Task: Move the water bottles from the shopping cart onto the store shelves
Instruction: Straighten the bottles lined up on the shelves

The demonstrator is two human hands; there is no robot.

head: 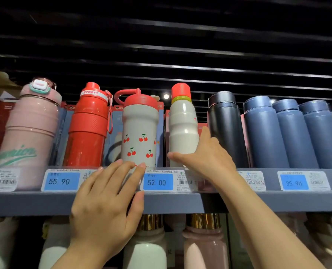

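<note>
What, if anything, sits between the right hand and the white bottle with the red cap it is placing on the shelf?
Nothing visible. The right hand already grips the white bottle near its base, standing on the shelf between the cherry bottle and the black flask.

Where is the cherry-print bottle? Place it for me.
Head view, upper shelf, centre-left: the cherry-print bottle stands between the red sports bottle and the red-capped white bottle.

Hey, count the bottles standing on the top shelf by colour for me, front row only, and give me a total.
Pink: 1
Red: 1
White with red lid: 2, the cherry bottle and the ribbed bottle
Black: 1
Blue: 3
Total: 8
</note>
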